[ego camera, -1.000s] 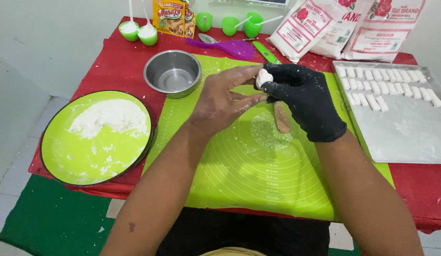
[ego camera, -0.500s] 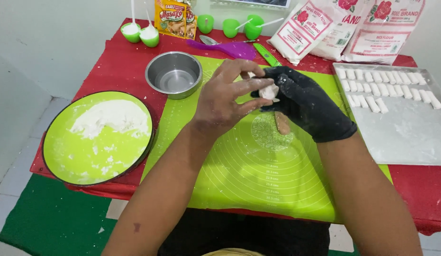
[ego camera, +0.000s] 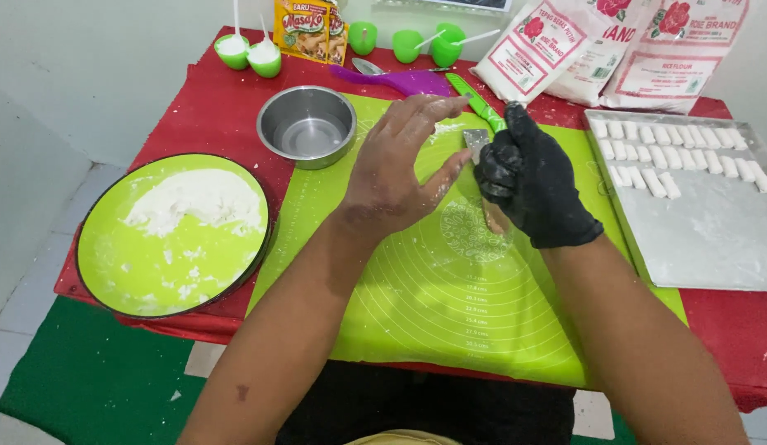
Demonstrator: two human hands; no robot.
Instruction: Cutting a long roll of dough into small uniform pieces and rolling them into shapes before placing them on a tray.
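My bare left hand (ego camera: 396, 169) hovers over the green silicone mat (ego camera: 449, 305), floury fingers stretched out toward the right, its lower fingertips touching the glove. My right hand (ego camera: 532, 177), in a black glove, is closed in a fist right next to it, thumb up. The small white dough piece is hidden inside the fist. A green-handled knife (ego camera: 476, 97) lies on the mat just behind both hands, its grey blade (ego camera: 476, 140) next to the gloved knuckles. A tan strip (ego camera: 495, 219) shows on the mat under the right hand.
A green plate (ego camera: 136, 264) with flour sits at the left, a steel bowl (ego camera: 307, 126) behind it. A floured metal tray (ego camera: 713, 239) with rows of several white dough pieces is at the right. Flour bags (ego camera: 565, 45), a purple spatula (ego camera: 400, 81) and small green cups (ego camera: 408, 43) line the back.
Both hands dropped lower over the mat. The gloved fingers closed into a fist around the white dough piece, which no longer shows, and the left fingers straightened out.
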